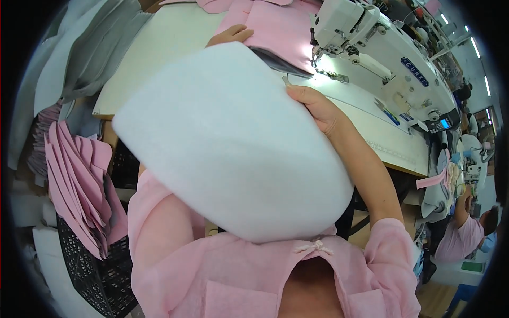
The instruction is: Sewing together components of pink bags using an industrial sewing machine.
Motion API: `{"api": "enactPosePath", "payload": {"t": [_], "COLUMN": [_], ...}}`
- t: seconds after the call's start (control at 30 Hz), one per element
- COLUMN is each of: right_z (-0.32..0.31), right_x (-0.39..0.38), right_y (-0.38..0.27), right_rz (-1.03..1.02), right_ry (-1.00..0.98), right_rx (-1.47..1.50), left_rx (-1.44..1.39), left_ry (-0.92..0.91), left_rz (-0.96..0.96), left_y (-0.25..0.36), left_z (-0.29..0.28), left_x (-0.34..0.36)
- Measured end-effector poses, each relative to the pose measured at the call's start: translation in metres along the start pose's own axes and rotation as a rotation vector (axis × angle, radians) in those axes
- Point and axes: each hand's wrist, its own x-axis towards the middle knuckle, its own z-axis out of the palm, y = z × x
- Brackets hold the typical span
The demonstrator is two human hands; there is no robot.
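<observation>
A large white padded panel (228, 138) with rounded corners is held up over my lap, tilted, covering much of the table. My right hand (313, 106) grips its upper right edge, thumb on the front face, just below the sewing needle area. My left hand (228, 35) shows behind the panel's top corner, fingers resting on stacked pink pieces (278, 32) with a dark grey layer beneath; its palm is hidden. The white sewing machine (366, 47) stands at the back right, its lamp lit at the needle.
The pale table (103, 106) extends left, beside grey pieces (90, 53). Pink cut pieces (79, 185) drape over a black basket (85, 265). Scissors (387, 111) lie below the machine. At far right a co-worker (461, 238) sits at another machine.
</observation>
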Motion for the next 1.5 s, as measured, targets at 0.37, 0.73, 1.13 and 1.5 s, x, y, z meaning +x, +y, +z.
{"api": "enactPosePath", "payload": {"t": [0.37, 0.73, 1.13, 1.5], "right_z": [-0.004, -0.015, -0.068, 0.012], "right_x": [0.022, 0.011, -0.013, 0.028], "right_y": [0.007, -0.005, -0.024, 0.020], "right_rz": [0.019, -0.069, -0.104, -0.857], "right_ry": [0.185, 0.464, 1.001, 0.280], "right_rx": [-0.007, -0.091, -1.104, -1.867], "left_rx": [-0.123, -0.175, -0.474, -0.428], "left_ry": [0.510, 0.507, 0.416, 0.583], "left_rz": [-0.542, -0.865, -0.586, -0.526], "left_y": [-0.017, -0.008, 0.024, 0.051], "left_z": [0.035, 0.040, -0.005, -0.015], "left_x": [0.013, 0.015, -0.032, -0.042]}}
